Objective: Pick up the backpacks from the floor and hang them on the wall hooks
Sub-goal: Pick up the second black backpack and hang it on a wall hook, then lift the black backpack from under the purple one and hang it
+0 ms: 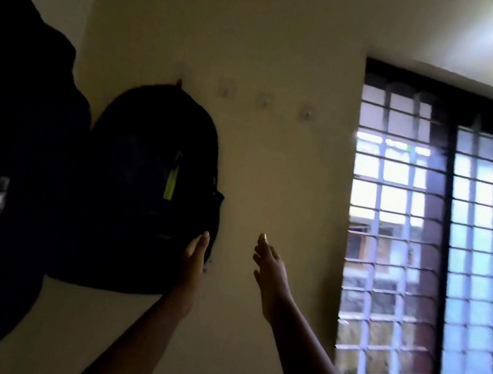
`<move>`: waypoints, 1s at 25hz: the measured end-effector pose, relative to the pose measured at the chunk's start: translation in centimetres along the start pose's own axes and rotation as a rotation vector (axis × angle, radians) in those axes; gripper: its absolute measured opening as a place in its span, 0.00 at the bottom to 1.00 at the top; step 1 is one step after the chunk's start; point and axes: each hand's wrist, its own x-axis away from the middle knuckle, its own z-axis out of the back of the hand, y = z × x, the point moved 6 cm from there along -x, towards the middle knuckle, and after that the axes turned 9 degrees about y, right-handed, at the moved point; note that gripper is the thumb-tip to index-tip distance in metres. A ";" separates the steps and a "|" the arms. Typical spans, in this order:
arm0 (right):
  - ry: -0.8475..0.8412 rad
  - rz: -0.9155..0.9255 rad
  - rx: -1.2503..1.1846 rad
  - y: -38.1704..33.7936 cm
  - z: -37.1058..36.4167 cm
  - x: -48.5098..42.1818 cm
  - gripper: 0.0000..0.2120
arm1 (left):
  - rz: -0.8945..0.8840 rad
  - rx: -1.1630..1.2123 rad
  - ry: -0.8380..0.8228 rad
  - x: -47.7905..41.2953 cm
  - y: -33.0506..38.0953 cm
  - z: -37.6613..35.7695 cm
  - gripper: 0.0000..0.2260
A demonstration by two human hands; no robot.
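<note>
A dark backpack with a yellow-green zip strip hangs by its top loop from a wall hook. A larger black backpack hangs to its left, on the adjoining wall. My left hand rests flat against the lower right side of the smaller backpack, fingers straight. My right hand is raised in the air to the right of that bag, fingers apart, touching nothing. Three small bare hooks sit in a row on the wall, right of the hung bag.
A dark-framed window with a white metal grille fills the right side. The pale wall runs between the bags and the window. The view is dim and blurred.
</note>
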 end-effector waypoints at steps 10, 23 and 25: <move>0.564 -0.267 0.179 5.1 24.8 25.5 0.22 | 0.448 0.004 -0.490 29.1 -7.7 -4.7 0.22; 1.166 -0.309 0.248 -4.2 62.2 50.6 0.29 | 0.665 0.162 -1.150 69.9 -2.0 -28.6 0.21; 1.246 -0.290 0.266 -6.2 69.3 53.7 0.29 | 0.678 0.165 -1.238 77.1 -0.2 -32.6 0.22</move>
